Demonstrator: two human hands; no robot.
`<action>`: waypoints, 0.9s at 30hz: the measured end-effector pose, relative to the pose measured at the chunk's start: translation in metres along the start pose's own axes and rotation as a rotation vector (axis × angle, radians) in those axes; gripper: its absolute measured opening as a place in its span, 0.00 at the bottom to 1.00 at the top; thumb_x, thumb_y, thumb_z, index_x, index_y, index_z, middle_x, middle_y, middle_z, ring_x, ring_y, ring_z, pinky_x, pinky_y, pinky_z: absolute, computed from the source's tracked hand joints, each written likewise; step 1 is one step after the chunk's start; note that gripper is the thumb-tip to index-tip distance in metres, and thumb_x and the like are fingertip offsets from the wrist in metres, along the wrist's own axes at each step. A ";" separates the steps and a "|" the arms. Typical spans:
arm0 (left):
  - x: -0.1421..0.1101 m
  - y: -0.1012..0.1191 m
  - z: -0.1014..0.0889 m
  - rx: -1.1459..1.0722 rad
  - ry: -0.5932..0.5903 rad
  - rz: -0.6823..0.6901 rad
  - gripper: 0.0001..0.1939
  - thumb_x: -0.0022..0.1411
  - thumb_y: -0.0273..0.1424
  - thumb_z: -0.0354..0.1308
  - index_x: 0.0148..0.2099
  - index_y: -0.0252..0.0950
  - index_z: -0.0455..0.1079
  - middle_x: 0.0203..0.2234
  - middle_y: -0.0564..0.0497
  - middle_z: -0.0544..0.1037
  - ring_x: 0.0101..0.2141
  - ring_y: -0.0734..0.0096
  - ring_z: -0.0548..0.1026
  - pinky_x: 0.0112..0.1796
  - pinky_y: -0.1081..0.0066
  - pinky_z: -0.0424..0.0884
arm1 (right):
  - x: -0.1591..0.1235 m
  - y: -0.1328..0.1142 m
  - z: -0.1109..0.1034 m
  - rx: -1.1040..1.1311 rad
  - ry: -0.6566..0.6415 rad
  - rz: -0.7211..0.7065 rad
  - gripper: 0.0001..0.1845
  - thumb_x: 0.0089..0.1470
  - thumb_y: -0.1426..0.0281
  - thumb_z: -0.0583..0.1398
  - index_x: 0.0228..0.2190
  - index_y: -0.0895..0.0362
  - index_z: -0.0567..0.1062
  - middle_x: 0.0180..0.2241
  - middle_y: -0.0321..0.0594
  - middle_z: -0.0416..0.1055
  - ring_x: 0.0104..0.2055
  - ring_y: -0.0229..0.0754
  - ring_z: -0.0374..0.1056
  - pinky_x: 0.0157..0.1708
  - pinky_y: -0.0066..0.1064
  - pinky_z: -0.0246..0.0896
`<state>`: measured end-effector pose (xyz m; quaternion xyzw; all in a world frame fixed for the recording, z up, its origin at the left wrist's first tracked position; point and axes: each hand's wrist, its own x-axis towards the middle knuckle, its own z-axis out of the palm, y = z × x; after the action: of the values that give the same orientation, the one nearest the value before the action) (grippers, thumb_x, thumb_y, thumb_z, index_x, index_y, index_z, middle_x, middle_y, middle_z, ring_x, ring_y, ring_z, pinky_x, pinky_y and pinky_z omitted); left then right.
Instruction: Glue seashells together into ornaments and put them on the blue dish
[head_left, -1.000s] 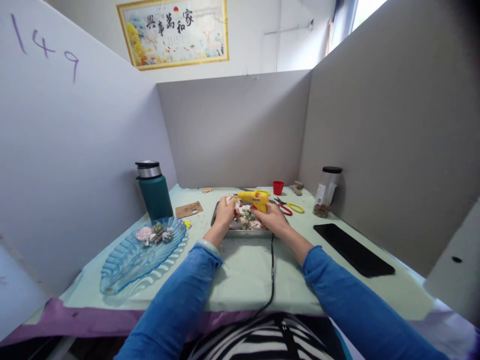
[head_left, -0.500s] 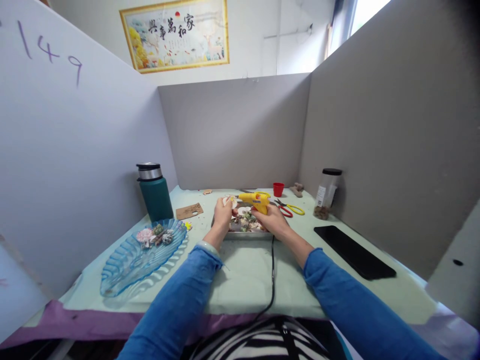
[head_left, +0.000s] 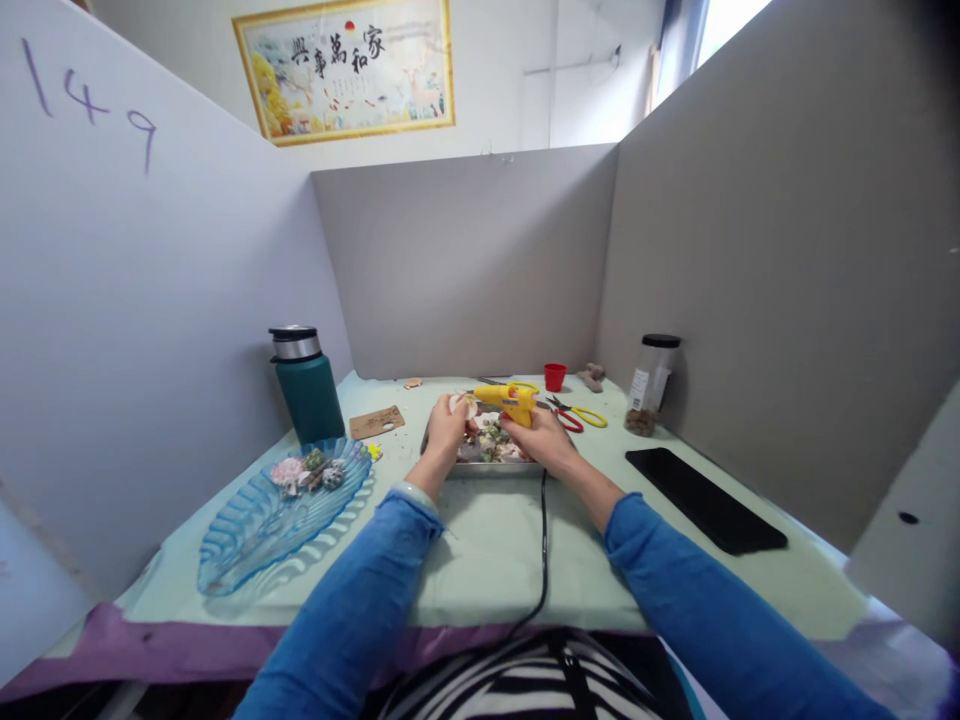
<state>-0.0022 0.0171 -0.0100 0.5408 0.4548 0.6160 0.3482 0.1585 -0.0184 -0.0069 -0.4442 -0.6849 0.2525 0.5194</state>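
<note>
The right hand [head_left: 541, 437] has its fingers wrapped around the grip of a yellow glue gun [head_left: 512, 402]. The glue gun is up over a metal tray [head_left: 499, 469], and its tip points left. The left hand [head_left: 448, 428] pinches a small white piece [head_left: 463, 405] in its fingers. The tip of the glue gun is right by the white piece, but I cannot tell if they touch. Little bits that look like shells and stones [head_left: 491, 440] fill the tray under the hands. A black cord [head_left: 544, 545] runs across the green cloth on the desk [head_left: 480, 560] to the near edge.

On the left is a blue see-through plate [head_left: 251, 545] with ridges, and a small bunch of shells [head_left: 315, 468] sits on it. A green bottle [head_left: 309, 390] stands up behind the plate. A flat brown piece of card [head_left: 377, 422] lies between the bottle and the tray. At the back is a little red cup [head_left: 555, 377]. On the right stands a clear jar [head_left: 652, 385] with a black lid and brown bits at the bottom. A flat black thing [head_left: 705, 500] lies in front of the jar.
</note>
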 end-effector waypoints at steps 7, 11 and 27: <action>-0.002 0.002 0.001 0.004 -0.033 0.036 0.03 0.59 0.31 0.51 0.36 0.37 0.62 0.18 0.57 0.70 0.15 0.77 0.67 0.19 0.77 0.63 | -0.003 -0.010 -0.003 -0.083 0.001 0.001 0.11 0.47 0.62 0.59 0.23 0.58 0.72 0.15 0.34 0.62 0.21 0.37 0.60 0.21 0.27 0.51; -0.002 0.004 0.001 0.010 -0.025 0.032 0.03 0.59 0.31 0.52 0.35 0.37 0.62 0.18 0.57 0.69 0.15 0.77 0.66 0.19 0.78 0.62 | -0.004 -0.011 -0.003 -0.110 0.015 0.017 0.12 0.47 0.61 0.59 0.23 0.58 0.72 0.14 0.34 0.63 0.20 0.37 0.59 0.21 0.27 0.51; 0.001 0.001 0.000 -0.162 -0.017 -0.024 0.09 0.58 0.36 0.54 0.34 0.34 0.62 0.21 0.54 0.71 0.16 0.79 0.67 0.18 0.78 0.62 | -0.003 -0.005 -0.001 -0.073 0.034 0.000 0.14 0.46 0.60 0.59 0.26 0.59 0.73 0.16 0.33 0.63 0.22 0.37 0.60 0.22 0.27 0.51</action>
<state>-0.0028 0.0179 -0.0086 0.5104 0.4072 0.6419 0.4020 0.1581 -0.0233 -0.0035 -0.4670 -0.6847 0.2197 0.5146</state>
